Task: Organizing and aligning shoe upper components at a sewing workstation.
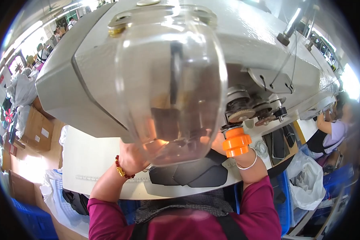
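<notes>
A large pale grey sewing machine fills the upper part of the view, with a clear plastic guard across its front. My left hand reaches in under the machine head from the left. From the right my right hand comes in beside an orange tension knob. Glare and blur through the guard hide the fingers of both hands. Stiff black flat pieces lie overlapping at the table's front edge, between my wrists. Whether either hand grips them does not show.
The white table carries a ruler strip on its left. Blue crates with white plastic bags flank my seat. Cardboard boxes stand at the left. Another person sits at the far right.
</notes>
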`<action>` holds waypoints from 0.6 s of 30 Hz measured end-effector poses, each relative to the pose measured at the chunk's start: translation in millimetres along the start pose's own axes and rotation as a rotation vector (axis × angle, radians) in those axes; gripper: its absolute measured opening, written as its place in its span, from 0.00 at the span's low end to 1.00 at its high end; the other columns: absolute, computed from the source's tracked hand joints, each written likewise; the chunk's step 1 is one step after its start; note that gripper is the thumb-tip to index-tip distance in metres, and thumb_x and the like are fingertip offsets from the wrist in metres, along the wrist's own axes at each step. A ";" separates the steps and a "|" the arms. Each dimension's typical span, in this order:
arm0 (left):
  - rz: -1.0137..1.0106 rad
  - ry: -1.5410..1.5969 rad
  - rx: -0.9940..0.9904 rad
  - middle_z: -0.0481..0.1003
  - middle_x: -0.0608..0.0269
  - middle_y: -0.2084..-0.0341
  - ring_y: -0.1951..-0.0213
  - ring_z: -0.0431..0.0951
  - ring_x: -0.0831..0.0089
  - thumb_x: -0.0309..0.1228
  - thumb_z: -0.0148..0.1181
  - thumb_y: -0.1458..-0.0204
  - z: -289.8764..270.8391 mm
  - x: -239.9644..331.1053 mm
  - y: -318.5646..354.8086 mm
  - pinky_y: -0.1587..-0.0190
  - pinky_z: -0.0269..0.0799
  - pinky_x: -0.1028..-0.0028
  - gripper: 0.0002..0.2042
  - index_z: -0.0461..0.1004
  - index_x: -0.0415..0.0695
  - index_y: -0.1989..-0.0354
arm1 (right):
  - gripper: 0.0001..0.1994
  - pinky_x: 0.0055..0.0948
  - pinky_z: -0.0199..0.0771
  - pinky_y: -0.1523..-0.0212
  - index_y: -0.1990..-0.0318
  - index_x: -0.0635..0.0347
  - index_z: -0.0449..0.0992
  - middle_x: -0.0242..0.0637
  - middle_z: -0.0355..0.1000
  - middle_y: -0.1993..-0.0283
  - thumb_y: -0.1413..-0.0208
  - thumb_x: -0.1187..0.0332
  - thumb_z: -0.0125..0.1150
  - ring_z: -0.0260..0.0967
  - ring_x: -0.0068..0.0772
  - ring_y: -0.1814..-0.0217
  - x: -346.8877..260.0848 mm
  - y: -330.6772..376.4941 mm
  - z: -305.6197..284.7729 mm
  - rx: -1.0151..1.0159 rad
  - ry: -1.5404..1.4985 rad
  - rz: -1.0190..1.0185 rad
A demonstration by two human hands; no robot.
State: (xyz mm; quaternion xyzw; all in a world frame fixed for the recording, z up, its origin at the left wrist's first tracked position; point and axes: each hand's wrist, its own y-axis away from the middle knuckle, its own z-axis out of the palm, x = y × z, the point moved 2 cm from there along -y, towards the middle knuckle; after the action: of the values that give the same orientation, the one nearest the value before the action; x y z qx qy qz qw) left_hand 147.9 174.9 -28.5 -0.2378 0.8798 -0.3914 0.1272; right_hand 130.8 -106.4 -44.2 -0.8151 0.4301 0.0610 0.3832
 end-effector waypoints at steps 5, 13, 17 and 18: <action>-0.049 0.059 -0.033 0.81 0.65 0.72 0.76 0.80 0.71 0.28 0.74 0.54 2.4 -1.8 3.8 0.75 0.74 0.76 0.11 0.84 0.45 0.60 | 0.21 0.43 0.75 0.58 0.54 0.65 0.77 0.48 0.78 0.61 0.56 0.66 0.69 0.75 0.53 0.60 2.4 -1.6 -2.7 -0.125 0.122 0.039; 0.019 0.007 -0.041 0.82 0.69 0.74 0.78 0.77 0.76 0.27 0.73 0.54 5.7 -2.4 2.4 0.76 0.72 0.77 0.09 0.85 0.47 0.63 | 0.20 0.41 0.75 0.55 0.53 0.62 0.77 0.45 0.78 0.57 0.54 0.63 0.71 0.75 0.51 0.56 10.5 -1.7 0.2 -0.124 -0.080 0.156; 0.122 0.123 0.078 0.83 0.68 0.71 0.78 0.76 0.78 0.26 0.72 0.54 4.9 -6.2 -6.4 0.74 0.73 0.79 0.08 0.85 0.46 0.64 | 0.20 0.42 0.76 0.57 0.52 0.60 0.77 0.45 0.78 0.56 0.53 0.62 0.69 0.76 0.51 0.57 16.1 -1.7 5.2 -0.137 -0.001 0.131; 0.124 0.124 0.076 0.83 0.68 0.71 0.78 0.76 0.78 0.26 0.72 0.54 6.0 -5.6 -4.2 0.74 0.73 0.79 0.08 0.85 0.46 0.64 | 0.20 0.42 0.76 0.57 0.52 0.60 0.77 0.45 0.78 0.56 0.53 0.62 0.69 0.76 0.51 0.57 13.0 -2.7 1.2 -0.136 -0.002 0.133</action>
State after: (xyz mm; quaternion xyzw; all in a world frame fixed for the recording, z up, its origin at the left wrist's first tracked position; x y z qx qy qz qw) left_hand 156.5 171.6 -29.1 -0.1533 0.8835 -0.4298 0.1055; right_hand 141.2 -113.2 -49.1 -0.8088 0.4777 0.1162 0.3228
